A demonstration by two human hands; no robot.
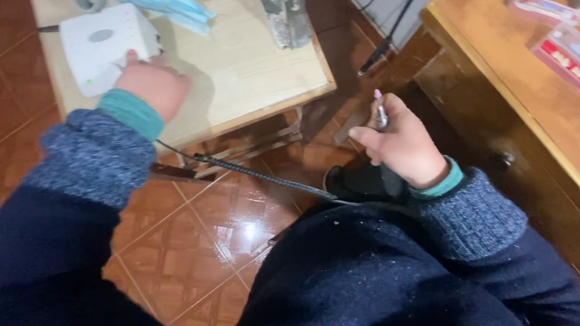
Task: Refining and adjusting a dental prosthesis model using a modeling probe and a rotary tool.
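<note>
Gripping a small drill handpiece [381,113], the right hand [402,144] is hovering while the left hand [154,85] is curling against a white box [103,46].

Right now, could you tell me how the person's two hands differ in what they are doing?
The left hand rests on the white box on the pale small table; the right hand is raised off any surface. The left grips nothing, while the right is closed round a slim pink-tipped tool. Both wear blue sleeves with teal cuffs.
</note>
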